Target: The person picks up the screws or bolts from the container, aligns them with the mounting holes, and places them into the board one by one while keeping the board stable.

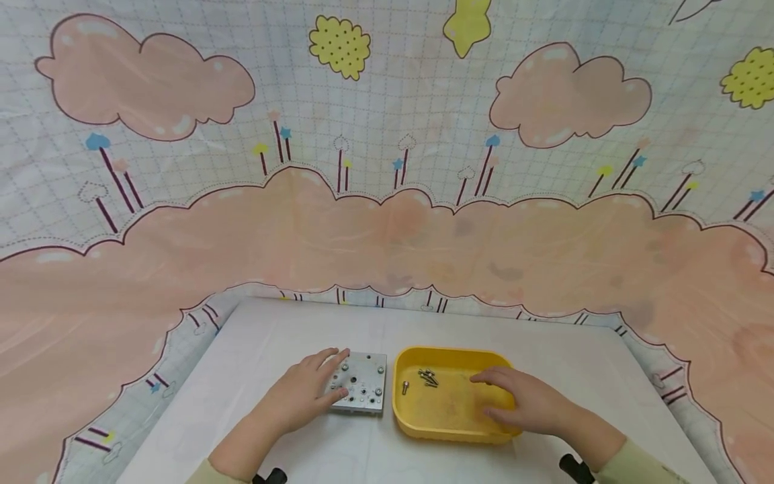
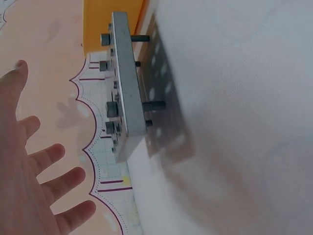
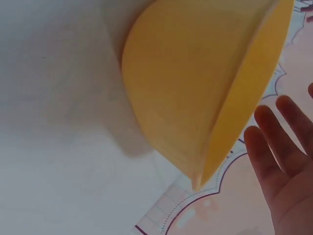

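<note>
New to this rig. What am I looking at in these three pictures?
There is no robot, just a person's bare left hand and right hand. The wide picture is taken from the head, looking forward and down; the other two are taken from each wrist, so they look tilted. On the white table sit a metal plate with screws fitted through it and a yellow tray with some loose screws inside. The left hand hovers over the plate, the right hand over the tray's right side. Neither holds anything.
</note>
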A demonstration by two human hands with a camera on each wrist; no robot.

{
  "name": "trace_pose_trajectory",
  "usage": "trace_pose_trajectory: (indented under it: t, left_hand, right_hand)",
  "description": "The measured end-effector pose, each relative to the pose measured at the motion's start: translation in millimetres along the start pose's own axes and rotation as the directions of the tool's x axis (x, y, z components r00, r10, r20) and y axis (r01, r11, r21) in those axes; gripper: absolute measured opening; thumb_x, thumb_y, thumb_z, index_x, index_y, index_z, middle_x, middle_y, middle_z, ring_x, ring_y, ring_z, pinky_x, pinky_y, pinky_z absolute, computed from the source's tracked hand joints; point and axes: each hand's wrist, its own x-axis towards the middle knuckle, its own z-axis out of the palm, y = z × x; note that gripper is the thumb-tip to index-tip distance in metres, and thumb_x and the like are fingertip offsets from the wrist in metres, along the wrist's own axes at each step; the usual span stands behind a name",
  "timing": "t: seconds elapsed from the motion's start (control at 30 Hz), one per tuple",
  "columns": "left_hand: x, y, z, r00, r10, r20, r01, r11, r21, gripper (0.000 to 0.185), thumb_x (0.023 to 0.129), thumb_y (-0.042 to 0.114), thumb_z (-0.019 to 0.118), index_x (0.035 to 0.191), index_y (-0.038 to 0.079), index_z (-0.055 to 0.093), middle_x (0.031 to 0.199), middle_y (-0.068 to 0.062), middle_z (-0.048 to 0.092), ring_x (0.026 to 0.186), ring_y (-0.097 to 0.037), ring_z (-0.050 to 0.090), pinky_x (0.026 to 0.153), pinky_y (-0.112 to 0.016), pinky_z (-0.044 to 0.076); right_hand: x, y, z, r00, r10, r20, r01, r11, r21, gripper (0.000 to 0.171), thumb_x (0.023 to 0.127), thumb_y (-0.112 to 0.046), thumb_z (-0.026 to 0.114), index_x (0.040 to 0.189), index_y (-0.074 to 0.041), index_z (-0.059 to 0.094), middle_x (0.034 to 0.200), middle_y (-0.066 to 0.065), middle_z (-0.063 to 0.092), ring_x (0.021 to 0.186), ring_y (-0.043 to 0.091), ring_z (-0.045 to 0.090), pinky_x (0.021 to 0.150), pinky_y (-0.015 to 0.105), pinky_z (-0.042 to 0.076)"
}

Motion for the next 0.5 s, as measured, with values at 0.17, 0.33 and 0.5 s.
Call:
trace_pose_trajectory:
  t: [0.17,0.33,0.5]
  left_hand:
    - [-1.2,-8.9,0.1,0.998,-0.047,0.029,0.048,0.997,-0.060,0.072,0.094,0.054,0.061,0.155,0.025,0.036,0.150,-0.009,0.043,0.132,-0.036,0.047,0.103,-0.055,0.038]
    - [-0.1,-17.8,3.2,0.991,-0.090,0.100,0.102,0.986,-0.129,0.077,0.092,0.059,0.060,0.156,0.026,0.034,0.151,-0.013,0.042,0.132,-0.040,0.046,0.102,-0.057,0.038]
    - [1.9,-25.0,6.7,0.976,-0.145,0.163,0.175,0.967,-0.184,0.083,0.088,0.062,0.063,0.156,0.025,0.033,0.150,-0.013,0.042,0.133,-0.039,0.045,0.102,-0.058,0.038]
  right_hand:
    - [9.8,-0.3,-3.1,0.997,-0.051,0.059,0.046,0.996,0.078,0.047,0.090,-0.045,0.070,0.130,-0.020,0.063,0.117,-0.004,0.063,0.103,0.020,0.057,0.089,0.048,0.049]
    - [21.9,-0.3,-2.2,0.989,-0.087,0.123,0.071,0.989,0.132,0.040,0.092,-0.034,0.071,0.127,-0.016,0.065,0.109,-0.003,0.064,0.096,0.016,0.058,0.086,0.044,0.051]
    - [33.8,-0.5,-2.7,0.983,-0.088,0.163,0.063,0.986,0.153,0.033,0.092,-0.029,0.072,0.123,-0.018,0.068,0.110,-0.004,0.066,0.093,0.013,0.058,0.085,0.039,0.051]
